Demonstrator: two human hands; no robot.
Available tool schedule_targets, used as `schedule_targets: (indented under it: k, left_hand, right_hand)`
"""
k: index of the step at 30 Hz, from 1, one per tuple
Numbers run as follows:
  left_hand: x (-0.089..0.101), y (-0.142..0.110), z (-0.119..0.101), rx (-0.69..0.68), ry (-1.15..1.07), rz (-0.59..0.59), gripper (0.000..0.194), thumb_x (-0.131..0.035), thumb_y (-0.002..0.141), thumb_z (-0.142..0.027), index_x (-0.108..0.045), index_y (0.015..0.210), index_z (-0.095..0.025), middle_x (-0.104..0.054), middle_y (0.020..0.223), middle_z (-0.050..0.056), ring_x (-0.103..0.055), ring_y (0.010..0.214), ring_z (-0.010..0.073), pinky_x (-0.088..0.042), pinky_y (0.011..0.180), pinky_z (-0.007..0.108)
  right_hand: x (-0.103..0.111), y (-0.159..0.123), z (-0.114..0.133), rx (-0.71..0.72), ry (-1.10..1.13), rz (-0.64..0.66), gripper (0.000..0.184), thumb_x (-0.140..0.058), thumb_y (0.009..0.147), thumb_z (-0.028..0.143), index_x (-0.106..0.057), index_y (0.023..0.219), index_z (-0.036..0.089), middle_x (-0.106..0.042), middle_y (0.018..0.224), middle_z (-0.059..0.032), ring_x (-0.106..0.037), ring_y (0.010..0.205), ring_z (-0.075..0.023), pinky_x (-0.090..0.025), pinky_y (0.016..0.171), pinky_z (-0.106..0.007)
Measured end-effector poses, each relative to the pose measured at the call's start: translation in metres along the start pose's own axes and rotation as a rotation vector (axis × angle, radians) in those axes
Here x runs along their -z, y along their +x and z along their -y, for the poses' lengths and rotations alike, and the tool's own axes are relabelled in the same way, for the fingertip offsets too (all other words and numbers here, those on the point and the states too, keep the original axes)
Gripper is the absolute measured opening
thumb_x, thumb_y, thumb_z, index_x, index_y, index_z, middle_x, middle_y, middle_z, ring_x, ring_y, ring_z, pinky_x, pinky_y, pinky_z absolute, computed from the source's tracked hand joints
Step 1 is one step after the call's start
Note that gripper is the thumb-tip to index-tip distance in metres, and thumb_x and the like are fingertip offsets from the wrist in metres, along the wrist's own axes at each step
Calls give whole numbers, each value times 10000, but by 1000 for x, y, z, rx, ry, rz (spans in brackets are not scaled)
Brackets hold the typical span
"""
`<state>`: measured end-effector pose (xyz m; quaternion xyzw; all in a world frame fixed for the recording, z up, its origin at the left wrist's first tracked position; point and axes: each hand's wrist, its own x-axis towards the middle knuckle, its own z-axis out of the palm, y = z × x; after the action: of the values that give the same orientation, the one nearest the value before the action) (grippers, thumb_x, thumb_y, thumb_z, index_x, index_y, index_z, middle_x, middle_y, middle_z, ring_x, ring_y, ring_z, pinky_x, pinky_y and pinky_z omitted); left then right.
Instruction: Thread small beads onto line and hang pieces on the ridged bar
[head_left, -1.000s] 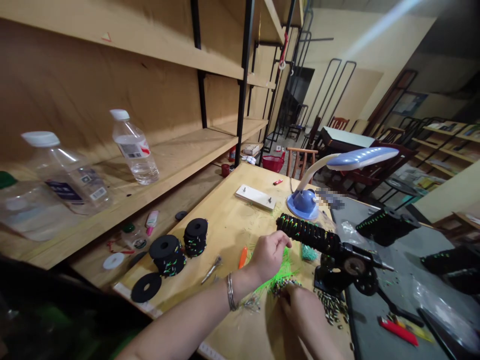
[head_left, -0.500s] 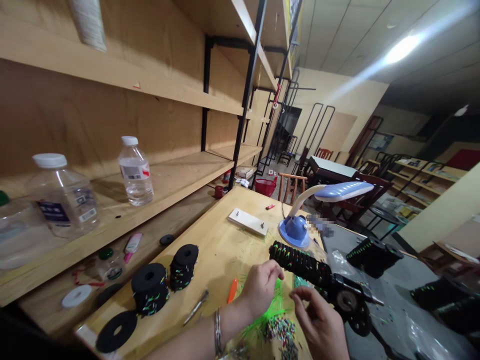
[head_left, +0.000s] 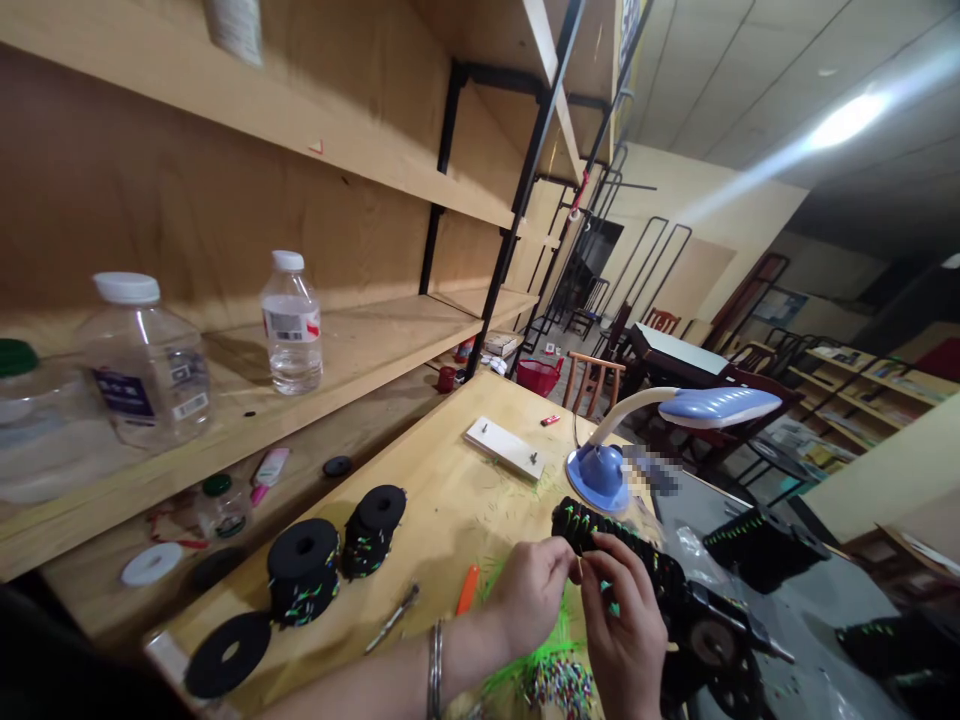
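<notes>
Workbench [head_left: 442, 470], black wrapped cylinder [head_left: 615, 550] roughly up-left.

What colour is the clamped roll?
Black cord with neon green flecks, best in the head view.

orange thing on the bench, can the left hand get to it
Likely yes: the left hand sits just beside the orange thing on the wooden bench, with only loose green fibres between them.

Head-worn, it faces forward and down, near the left hand [head_left: 532, 595] and right hand [head_left: 622, 640].
</notes>
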<state>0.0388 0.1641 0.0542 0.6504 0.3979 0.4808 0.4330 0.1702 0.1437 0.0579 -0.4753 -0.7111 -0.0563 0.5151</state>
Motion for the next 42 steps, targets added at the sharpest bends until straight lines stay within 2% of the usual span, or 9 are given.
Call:
schedule_targets:
  k: [8,17,25,32,37,42]
  left_hand:
    - [2,1,4,-28,67,15,308,-411,924,-259,-559,672,-162,-457,565,-46,-437,547,98,-276,517,215]
    - [6,1,-1,-36,87,21,293,-429,910,-231,-560,657,-158,-410,534,-54,-402,513,93,-254,494,216]
    - [8,0,-3,-39,97,25,290,-422,910,-223,-594,687,-156,-461,551,-37,-421,530,103,-274,502,217]
    - [8,0,-2,-41,114,23,295,-414,915,-227,-583,681,-163,-431,536,-46,-401,514,98,-262,494,215]
    - [9,0,-5,-38,117,21,288,-420,901,-208,-581,667,-160,-406,521,-51,-389,509,97,-249,487,216]
    - [9,0,-5,-40,124,19,286,-425,903,-213,-596,681,-157,-439,535,-41,-400,515,100,-249,483,221]
  right_hand:
    - [-2,3,0,9,-58,-6,143,-593,880,298,-679,865,186,-680,1017,-138,-683,778,-206,-574,533,-247]
    - [-3,1,-2,9,-118,1,187,-570,897,324,-682,866,178,-658,1016,-127,-675,728,-181,-555,529,-237]
    - [-4,3,-2,43,-169,-12,195,-563,903,331,-677,865,178,-648,999,-124,-671,777,-196,-545,538,-237]
    - [-5,4,-2,38,-152,-22,204,-573,897,342,-681,854,174,-653,984,-122,-672,780,-201,-558,573,-255]
    - [-4,5,-2,45,-163,-18,217,-587,888,359,-689,843,173,-662,969,-122,-671,740,-192,-548,540,-244]
    - [-3,7,-1,41,-170,-22,235,-577,891,377,-690,836,178,-671,962,-123,-674,759,-206,-546,551,-255]
